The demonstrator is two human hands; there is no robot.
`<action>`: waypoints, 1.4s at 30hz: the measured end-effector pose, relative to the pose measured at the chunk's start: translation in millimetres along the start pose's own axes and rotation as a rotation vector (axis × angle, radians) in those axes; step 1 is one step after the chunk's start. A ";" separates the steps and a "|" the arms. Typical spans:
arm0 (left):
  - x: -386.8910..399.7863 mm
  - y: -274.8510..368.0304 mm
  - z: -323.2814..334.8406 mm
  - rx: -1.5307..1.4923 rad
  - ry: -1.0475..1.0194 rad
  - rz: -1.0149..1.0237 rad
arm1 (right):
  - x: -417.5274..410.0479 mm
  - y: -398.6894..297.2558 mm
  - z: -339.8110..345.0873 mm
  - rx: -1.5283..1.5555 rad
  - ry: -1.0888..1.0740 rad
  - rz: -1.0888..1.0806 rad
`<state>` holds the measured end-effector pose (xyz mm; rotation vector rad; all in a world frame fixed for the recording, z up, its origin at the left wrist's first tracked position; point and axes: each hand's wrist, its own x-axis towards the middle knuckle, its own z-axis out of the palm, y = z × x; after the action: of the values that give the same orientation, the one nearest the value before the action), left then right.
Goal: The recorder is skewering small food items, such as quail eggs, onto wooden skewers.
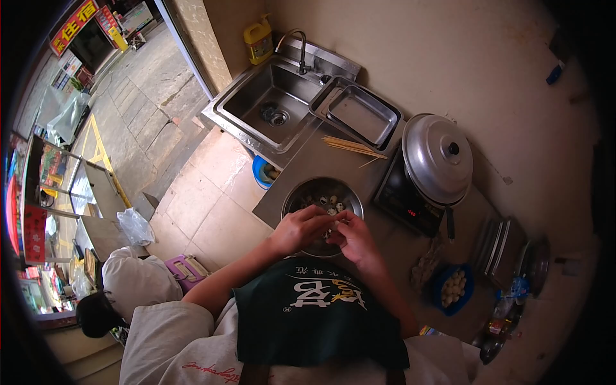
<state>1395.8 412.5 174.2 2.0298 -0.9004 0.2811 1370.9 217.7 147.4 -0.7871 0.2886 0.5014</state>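
Note:
Both hands meet over a round stainless steel bowl (287, 198) in the middle of the view. Inside lie several speckled quail eggs (333, 199). My left hand (302, 228) is bent over the bowl, its fingertips meeting those of my right hand (355, 237). A small pale thing, perhaps an egg, shows between the fingertips; the fingers hide most of it, so which hand grips it is unclear. Beyond the bowl, a bundle of wooden skewers (353, 146) lies on the steel counter.
A sink (269, 91) and steel trays (363, 115) stand beyond the bowl. To the right are a lidded pot (435, 159) on an induction cooker (409, 204) and a blue basket (439, 298) of pale round items. A person in white (139, 276) is at lower left.

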 end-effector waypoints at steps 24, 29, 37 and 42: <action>1.3 5.9 1.9 -0.039 0.056 -0.110 | 3.5 3.7 3.2 -0.238 0.041 -0.143; 2.1 7.8 0.8 -0.036 0.093 -0.168 | 0.4 1.8 11.7 -0.213 0.053 -0.190; 2.9 6.3 -0.8 -0.060 0.167 -0.216 | -3.6 -2.3 13.9 -0.149 0.048 -0.143; 2.3 7.0 -2.0 -0.048 0.144 -0.211 | -1.6 -1.0 7.8 -0.124 0.040 -0.163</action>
<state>1392.9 410.5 181.0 2.0127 -0.5936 0.2815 1370.6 222.3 153.9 -0.9340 0.2300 0.3529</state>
